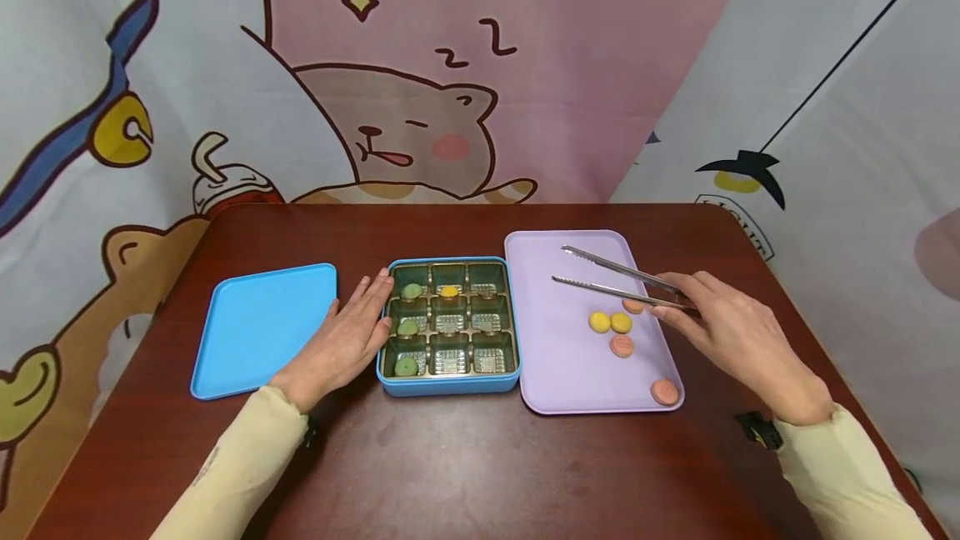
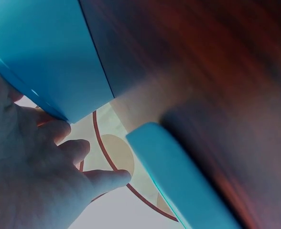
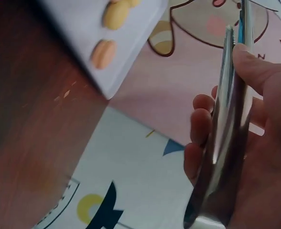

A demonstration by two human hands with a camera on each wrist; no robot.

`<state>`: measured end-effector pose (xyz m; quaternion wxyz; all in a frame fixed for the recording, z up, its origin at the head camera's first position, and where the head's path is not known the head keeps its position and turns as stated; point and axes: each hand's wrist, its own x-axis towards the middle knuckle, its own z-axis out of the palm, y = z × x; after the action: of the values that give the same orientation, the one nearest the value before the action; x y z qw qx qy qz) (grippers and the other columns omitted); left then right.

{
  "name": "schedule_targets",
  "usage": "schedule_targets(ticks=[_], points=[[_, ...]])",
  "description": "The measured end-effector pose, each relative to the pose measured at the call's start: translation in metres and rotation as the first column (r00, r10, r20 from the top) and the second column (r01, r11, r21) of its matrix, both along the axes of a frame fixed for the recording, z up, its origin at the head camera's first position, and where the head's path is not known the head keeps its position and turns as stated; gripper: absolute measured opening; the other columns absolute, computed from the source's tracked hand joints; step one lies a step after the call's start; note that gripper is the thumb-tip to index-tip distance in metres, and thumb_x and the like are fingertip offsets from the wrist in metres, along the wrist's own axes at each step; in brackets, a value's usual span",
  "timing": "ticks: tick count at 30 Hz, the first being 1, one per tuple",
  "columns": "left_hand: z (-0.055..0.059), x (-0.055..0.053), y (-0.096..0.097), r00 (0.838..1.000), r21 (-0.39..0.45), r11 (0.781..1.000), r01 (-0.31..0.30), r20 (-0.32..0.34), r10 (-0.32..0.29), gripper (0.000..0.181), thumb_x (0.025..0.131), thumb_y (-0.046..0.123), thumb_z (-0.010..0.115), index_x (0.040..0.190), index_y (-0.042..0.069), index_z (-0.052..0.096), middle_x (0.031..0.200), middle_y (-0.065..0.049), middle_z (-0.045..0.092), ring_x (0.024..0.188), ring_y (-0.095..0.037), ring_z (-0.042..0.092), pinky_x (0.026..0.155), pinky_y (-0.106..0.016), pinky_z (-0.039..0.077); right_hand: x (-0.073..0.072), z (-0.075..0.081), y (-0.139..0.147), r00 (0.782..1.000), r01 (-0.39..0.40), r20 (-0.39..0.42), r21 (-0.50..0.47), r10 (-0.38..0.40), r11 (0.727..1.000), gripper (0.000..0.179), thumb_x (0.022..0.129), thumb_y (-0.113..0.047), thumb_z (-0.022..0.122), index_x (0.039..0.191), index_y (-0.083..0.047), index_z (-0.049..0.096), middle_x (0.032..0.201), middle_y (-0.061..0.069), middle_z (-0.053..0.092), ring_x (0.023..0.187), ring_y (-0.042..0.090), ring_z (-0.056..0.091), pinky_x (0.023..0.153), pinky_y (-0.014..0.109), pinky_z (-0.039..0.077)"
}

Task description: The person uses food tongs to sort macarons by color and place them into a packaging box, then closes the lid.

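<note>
My right hand holds metal tongs, whose two arms stand apart above a lilac tray. On that tray lie two yellow macarons and several pink ones, one pink macaron just below the yellow pair. My left hand rests with straight fingers against the left side of a blue box. Inside the box is a gold divided insert; green macarons sit in its left column and a yellow macaron in the top middle compartment. In the right wrist view the tongs lie along my palm.
A flat blue lid or tray lies left of the box, partly behind my left hand. Everything stands on a dark brown table. Behind it hangs a cartoon-printed cloth.
</note>
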<state>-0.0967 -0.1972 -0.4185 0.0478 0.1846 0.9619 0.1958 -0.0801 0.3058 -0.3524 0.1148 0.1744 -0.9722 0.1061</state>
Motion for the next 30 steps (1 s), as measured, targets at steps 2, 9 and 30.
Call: schedule_targets(ticks=[2, 9, 30], points=[[0.0, 0.0, 0.0, 1.0, 0.001, 1.0, -0.001, 0.001, 0.001, 0.063, 0.113, 0.033, 0.039, 0.167, 0.009, 0.017, 0.174, -0.006, 0.008, 0.158, -0.036, 0.013, 0.117, -0.073, 0.015, 0.002, -0.003, 0.006, 1.0, 0.018, -0.004, 0.019, -0.018, 1.0, 0.05, 0.092, -0.038, 0.079, 0.135, -0.018, 0.065, 0.093, -0.001, 0.061, 0.07, 0.014, 0.05, 0.054, 0.032, 0.039], [0.001, -0.001, 0.0, 1.0, -0.002, 1.0, 0.003, 0.005, -0.003, 0.063, 0.113, 0.032, 0.039, 0.167, 0.009, 0.017, 0.174, -0.009, 0.01, 0.158, -0.036, 0.013, 0.117, -0.073, 0.016, 0.01, -0.011, 0.026, 0.997, 0.079, -0.012, 0.046, -0.079, 0.996, 0.049, 0.087, -0.044, 0.083, 0.124, -0.015, 0.069, 0.095, 0.001, 0.068, 0.071, 0.016, 0.055, 0.05, 0.034, 0.04], [0.0, 0.0, 0.0, 1.0, 0.017, 1.0, 0.001, 0.006, -0.001, 0.062, 0.113, 0.031, 0.039, 0.167, 0.008, 0.017, 0.174, -0.009, 0.01, 0.158, -0.037, 0.013, 0.116, -0.074, 0.015, 0.015, -0.017, 0.062, 0.997, 0.016, -0.081, 0.161, -0.003, 0.987, 0.051, 0.073, -0.042, 0.091, 0.112, -0.014, 0.076, 0.089, 0.003, 0.072, 0.076, 0.029, 0.066, 0.053, 0.056, 0.05]])
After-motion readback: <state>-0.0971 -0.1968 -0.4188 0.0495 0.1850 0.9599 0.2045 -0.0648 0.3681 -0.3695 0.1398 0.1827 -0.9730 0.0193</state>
